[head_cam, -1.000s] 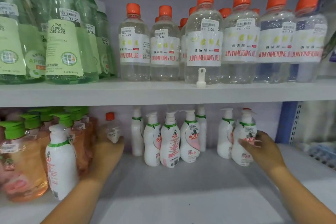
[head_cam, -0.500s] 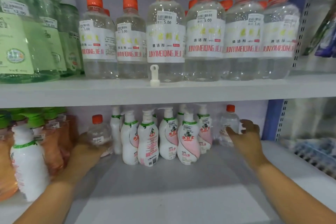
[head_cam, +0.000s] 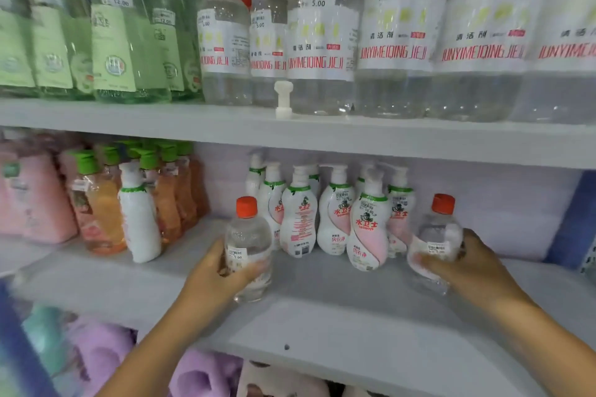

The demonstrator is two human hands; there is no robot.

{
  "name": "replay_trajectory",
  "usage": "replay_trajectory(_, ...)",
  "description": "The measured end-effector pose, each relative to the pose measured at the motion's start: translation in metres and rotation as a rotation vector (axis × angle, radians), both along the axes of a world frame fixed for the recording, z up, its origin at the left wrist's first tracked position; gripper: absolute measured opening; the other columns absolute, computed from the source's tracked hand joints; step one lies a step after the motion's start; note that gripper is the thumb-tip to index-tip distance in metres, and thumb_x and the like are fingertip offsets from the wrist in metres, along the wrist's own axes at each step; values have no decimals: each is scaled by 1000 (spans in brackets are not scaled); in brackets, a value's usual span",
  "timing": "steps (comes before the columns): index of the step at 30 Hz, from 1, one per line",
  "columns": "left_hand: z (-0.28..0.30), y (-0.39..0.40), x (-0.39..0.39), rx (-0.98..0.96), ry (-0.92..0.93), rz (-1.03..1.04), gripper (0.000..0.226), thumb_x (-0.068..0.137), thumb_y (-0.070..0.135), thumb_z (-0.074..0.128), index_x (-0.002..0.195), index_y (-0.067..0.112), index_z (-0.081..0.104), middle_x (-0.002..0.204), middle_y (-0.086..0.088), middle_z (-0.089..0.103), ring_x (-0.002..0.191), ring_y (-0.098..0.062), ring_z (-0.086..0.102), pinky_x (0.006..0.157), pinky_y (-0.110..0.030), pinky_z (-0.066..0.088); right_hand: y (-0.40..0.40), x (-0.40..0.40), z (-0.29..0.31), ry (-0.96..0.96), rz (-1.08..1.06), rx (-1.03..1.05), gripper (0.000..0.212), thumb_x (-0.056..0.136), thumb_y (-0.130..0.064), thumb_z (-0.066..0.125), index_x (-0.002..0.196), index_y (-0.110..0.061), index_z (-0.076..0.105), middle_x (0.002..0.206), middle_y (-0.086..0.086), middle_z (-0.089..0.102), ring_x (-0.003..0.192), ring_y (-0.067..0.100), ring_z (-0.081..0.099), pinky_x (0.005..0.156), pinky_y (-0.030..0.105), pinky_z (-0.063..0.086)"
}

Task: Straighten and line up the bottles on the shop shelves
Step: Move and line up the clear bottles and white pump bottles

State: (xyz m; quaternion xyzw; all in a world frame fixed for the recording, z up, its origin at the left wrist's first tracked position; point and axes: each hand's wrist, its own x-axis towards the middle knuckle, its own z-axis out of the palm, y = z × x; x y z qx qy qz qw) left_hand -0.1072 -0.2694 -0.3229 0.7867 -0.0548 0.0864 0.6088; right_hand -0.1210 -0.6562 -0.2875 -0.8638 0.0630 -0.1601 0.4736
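My left hand (head_cam: 214,271) grips a small clear bottle with an orange cap (head_cam: 247,237), upright on the lower shelf (head_cam: 322,309), left of a cluster of white-and-pink pump bottles (head_cam: 335,219). On the right side of that cluster my right hand (head_cam: 464,264) grips a second small clear orange-capped bottle (head_cam: 437,232), which tilts slightly. Both bottles stand in front of the cluster's line. The upper shelf (head_cam: 225,126) carries a row of large clear orange-capped bottles (head_cam: 400,39).
Tall green bottles (head_cam: 113,32) fill the upper shelf's left. Orange soap bottles with green caps (head_cam: 106,203) and one white pump bottle (head_cam: 138,219) stand at the lower left, beside pink packs (head_cam: 32,200). A white plastic peg (head_cam: 283,100) sits on the upper shelf edge. Purple soft goods (head_cam: 200,377) lie below.
Both hands have pulled their small clear bottles forward, toward the shelf's front edge and away from the back wall. The view has moved closer and a little lower.
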Motion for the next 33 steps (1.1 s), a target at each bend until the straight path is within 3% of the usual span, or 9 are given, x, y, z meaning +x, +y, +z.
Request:
replay_trajectory(2, -4, -4, -5, 4, 21, -4, 51, 81, 25, 82, 123, 37, 57, 109, 11, 76, 97, -8, 73, 76, -21, 58, 14, -14, -4, -1, 89, 62, 39, 77, -28, 86, 106, -37, 62, 84, -27, 72, 73, -13, 66, 65, 24, 48)
replay_trajectory(7, 2, -7, -14, 28, 9, 25, 57, 77, 13, 86, 122, 32, 54, 105, 11, 75, 93, 2, 71, 75, -18, 57, 60, -38, -11, -51, 181, 189, 50, 75, -22, 88, 112, -41, 61, 98, -29, 73, 87, -10, 68, 70, 14, 52)
replay_trajectory(9, 5, -1, -17, 32, 4, 18, 60, 73, 11, 89, 119, 32, 57, 103, 10, 76, 96, -4, 73, 78, -23, 57, 80, -47, -8, -45, 208, 173, 51, 73, -21, 89, 112, -40, 63, 98, -28, 73, 89, -7, 70, 70, 11, 53)
replay_trajectory(14, 12, 35, -39, 11, -44, -83, 57, 70, 9, 90, 114, 32, 62, 103, 13, 77, 95, -8, 73, 74, -20, 56, 143, -73, 4, -23, 220, 111, 59, 70, -31, 92, 119, -44, 62, 108, -25, 73, 97, -4, 70, 84, 25, 55)
replay_trajectory(18, 38, 81, -63, -27, -130, -127, 69, 48, 46, 90, 112, 48, 63, 104, 15, 77, 94, -4, 73, 80, -26, 55, 201, -100, 24, -73, 168, 136, 59, 69, -23, 93, 116, -41, 64, 104, -22, 75, 94, 0, 72, 80, 21, 55)
replay_trajectory(21, 81, 111, -85, -56, -263, -194, 64, 44, 51, 84, 105, 60, 65, 104, 13, 77, 93, -8, 74, 75, -28, 60, 237, -127, 59, -179, 200, 141, 53, 68, -16, 91, 108, -45, 69, 104, -15, 77, 96, 6, 74, 80, 26, 58)
replay_trajectory(25, 162, 130, -119, -107, -451, -242, 56, 41, 42, 86, 92, 58, 70, 93, 13, 79, 81, -4, 75, 61, -10, 55, 265, -168, 137, -382, 211, 133, 50, 57, -28, 97, 90, -55, 71, 90, -12, 79, 80, 5, 75, 62, 13, 56)
replay_trajectory(29, 241, 125, -129, -131, -653, -224, 51, 49, 59, 84, 97, 50, 70, 90, 16, 78, 79, -5, 76, 61, -25, 58, 268, -179, 222, -645, 211, 36, 53, 55, -48, 95, 101, -36, 70, 93, -13, 78, 83, 3, 75, 64, 16, 57)
replay_trajectory(33, 292, 106, -106, -88, -682, -151, 50, 64, 60, 79, 106, 38, 68, 94, 23, 76, 82, 7, 71, 70, -19, 53, 273, -144, 289, -718, 176, -33, 49, 78, -44, 83, 121, -32, 60, 105, -10, 76, 91, 2, 73, 72, 21, 59)
